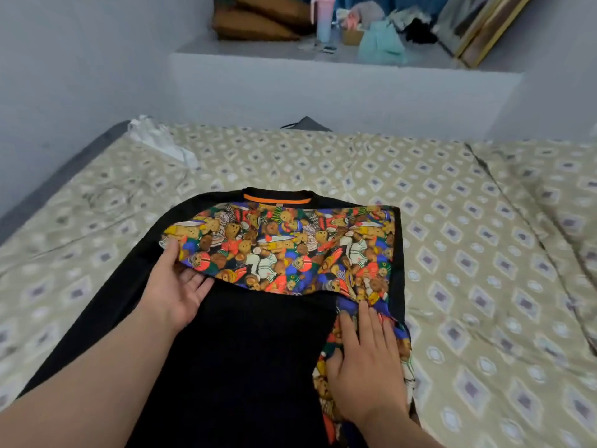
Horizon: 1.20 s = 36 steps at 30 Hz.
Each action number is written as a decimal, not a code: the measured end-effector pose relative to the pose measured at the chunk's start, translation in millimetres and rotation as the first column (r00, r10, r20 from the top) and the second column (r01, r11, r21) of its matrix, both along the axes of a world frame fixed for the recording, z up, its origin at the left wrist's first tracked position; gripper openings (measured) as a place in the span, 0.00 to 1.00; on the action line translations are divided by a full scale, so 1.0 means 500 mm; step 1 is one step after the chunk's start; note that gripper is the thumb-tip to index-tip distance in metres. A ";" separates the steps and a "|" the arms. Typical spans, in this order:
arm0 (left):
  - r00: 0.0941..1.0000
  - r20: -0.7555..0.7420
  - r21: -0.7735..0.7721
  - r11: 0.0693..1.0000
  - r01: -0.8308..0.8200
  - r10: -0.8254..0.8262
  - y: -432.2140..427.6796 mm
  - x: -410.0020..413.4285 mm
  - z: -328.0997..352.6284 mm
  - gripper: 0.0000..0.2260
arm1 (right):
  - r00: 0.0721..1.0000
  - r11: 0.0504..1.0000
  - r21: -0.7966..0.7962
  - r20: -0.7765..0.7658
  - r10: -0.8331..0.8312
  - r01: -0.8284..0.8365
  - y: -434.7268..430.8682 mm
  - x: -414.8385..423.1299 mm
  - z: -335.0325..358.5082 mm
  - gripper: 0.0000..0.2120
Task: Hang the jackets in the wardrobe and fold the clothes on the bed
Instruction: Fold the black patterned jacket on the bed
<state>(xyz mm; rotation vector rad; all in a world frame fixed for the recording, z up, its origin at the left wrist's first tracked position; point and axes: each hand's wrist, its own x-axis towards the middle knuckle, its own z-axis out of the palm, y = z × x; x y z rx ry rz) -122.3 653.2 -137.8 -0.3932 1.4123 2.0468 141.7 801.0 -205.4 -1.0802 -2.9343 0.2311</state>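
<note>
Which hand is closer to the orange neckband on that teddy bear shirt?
Left. The left hand holds the teddy bear shirt below-left of its orange neckband; the right hand presses farther down, lower right.

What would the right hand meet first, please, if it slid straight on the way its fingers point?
The right hand lies flat on the bear-print sweatshirt; straight on, it would probably first meet the printed fold lying across the chest.
</note>
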 end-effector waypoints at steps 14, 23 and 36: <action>0.997 -0.078 -0.112 0.994 0.002 -0.010 0.001 -0.034 -0.093 0.07 | 0.948 0.954 0.207 0.187 -0.258 0.219 0.216 0.102 0.051 0.22; 0.958 -0.273 -0.302 0.953 0.002 -0.088 0.006 -0.017 -0.105 0.07 | 0.898 0.964 -0.003 0.364 -0.245 0.265 0.197 0.088 0.142 0.17; 0.996 0.046 -0.130 0.989 -0.068 0.075 -0.007 -0.062 -0.115 0.32 | 0.959 0.971 0.035 0.156 -0.237 0.235 0.311 -0.033 0.002 0.37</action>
